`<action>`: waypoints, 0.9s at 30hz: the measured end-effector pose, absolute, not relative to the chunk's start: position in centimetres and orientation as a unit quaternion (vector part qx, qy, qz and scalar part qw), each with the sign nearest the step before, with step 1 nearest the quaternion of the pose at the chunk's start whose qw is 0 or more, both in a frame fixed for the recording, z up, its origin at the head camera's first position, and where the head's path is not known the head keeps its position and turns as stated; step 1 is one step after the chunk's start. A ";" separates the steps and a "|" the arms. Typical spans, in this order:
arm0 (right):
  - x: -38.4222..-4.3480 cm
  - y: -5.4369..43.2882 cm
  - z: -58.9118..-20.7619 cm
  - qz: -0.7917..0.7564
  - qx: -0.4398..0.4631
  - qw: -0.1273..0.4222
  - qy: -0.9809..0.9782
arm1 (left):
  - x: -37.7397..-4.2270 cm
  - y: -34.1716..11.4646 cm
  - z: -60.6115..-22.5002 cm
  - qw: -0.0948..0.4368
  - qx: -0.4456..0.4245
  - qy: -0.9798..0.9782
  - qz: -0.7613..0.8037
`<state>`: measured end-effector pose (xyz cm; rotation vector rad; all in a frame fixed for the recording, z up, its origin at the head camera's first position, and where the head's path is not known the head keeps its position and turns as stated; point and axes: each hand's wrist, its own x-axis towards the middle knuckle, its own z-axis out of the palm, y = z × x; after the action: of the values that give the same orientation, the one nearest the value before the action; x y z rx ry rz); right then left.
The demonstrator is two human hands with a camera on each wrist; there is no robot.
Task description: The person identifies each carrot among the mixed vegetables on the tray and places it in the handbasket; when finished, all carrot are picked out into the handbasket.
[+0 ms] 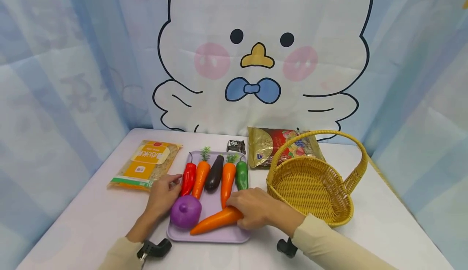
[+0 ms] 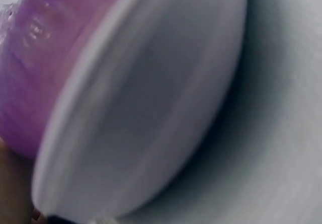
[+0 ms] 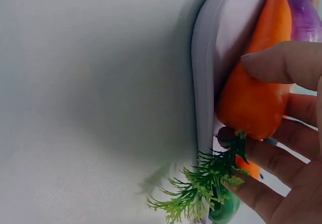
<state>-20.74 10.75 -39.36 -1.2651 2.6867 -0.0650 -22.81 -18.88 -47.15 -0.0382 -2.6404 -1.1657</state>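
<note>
My right hand (image 1: 252,207) holds an orange carrot (image 1: 218,220) by its thick end, thumb on one side and fingers on the other in the right wrist view. The carrot lies aslant over the near part of a lilac tray (image 1: 208,236), its green leafy top (image 3: 201,183) sticking out past the fingers. At the tray's left side, my left hand (image 1: 164,195) has its fingertips beside a red chili pepper (image 1: 188,178). A purple onion (image 1: 185,212) sits next to that hand. Further in the tray lie two more carrots (image 1: 201,178), an eggplant (image 1: 215,174) and a green pepper (image 1: 241,174).
A yellow wicker basket (image 1: 347,213) with a tall handle stands right of the tray. Behind lie a gold and red packet (image 1: 261,148) and a small dark wrapped packet (image 1: 236,146). At the left is a bag of grain (image 1: 146,164). A printed curtain (image 1: 256,115) hangs behind.
</note>
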 end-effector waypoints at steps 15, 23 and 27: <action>-20.5 10.5 -37.6 -0.005 -0.437 0.098 0.894 | -22.4 -18.7 -47.1 0.120 0.005 -0.905 -0.408; -19.8 11.7 -34.5 -0.021 -0.427 0.092 0.899 | -22.3 -18.6 -47.0 0.115 0.006 -0.900 -0.420; -19.6 12.4 -32.6 -0.019 -0.425 0.080 0.901 | -22.3 -18.7 -46.9 0.117 0.002 -0.900 -0.420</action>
<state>-19.64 12.43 -32.56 -1.2730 2.6965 -0.0554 -22.30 -18.69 -46.88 0.0072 -2.6343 -1.2308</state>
